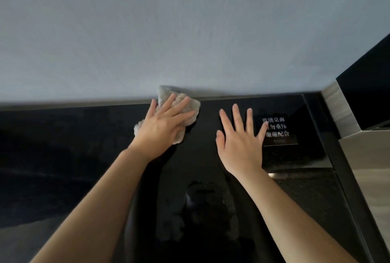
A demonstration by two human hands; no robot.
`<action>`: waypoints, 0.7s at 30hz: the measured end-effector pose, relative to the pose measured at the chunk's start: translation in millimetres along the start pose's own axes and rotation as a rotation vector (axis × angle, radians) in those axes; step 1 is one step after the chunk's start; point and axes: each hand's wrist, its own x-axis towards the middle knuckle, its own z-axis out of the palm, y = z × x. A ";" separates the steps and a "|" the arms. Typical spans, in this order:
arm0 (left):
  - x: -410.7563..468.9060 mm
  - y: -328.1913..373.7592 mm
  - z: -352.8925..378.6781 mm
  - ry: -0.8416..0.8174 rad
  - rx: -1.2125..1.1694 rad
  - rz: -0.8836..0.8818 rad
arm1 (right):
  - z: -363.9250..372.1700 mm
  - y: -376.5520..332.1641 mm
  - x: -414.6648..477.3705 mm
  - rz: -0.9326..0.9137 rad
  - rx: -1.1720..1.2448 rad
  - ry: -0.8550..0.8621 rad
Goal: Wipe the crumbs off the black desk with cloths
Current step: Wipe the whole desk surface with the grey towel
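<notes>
Bare forearms stretch over the black counter. The left hand, its grip flat and open, presses the cloth at the counter's back edge. The right hand lies spread, holding nothing. Crumbs, unseen from here, could get pushed into the wall seam.

The single view comes from a wide-angle camera worn on the person's head, looking forward and down across the black desk toward the pale wall behind it. It sits close: both arms reach up from the bottom edge, the left hand and right hand fall near mid-frame, and the desk's back edge crosses just above them, with wall filling the upper half. The wide lens tilts lines at the sides, so the desk's right border and the dark panel beyond it lean inward.
</notes>
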 end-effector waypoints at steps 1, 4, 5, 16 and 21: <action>-4.8 -5.3 -7.2 -0.003 -0.036 0.008 | 1.2 0.1 0.4 0.007 -0.013 -0.005; -14.1 2.4 -15.7 0.122 -0.182 -0.173 | 0.1 0.6 0.4 0.020 -0.027 0.003; -13.0 13.1 -13.6 0.173 -0.176 -0.266 | -1.1 -0.9 0.9 0.027 -0.015 0.004; 1.2 -9.2 10.8 0.179 0.123 -0.293 | 3.3 -9.3 5.5 0.062 -0.051 -0.019; -3.7 -19.0 -0.4 0.175 0.030 -0.160 | 4.5 -9.9 5.2 0.057 -0.055 0.000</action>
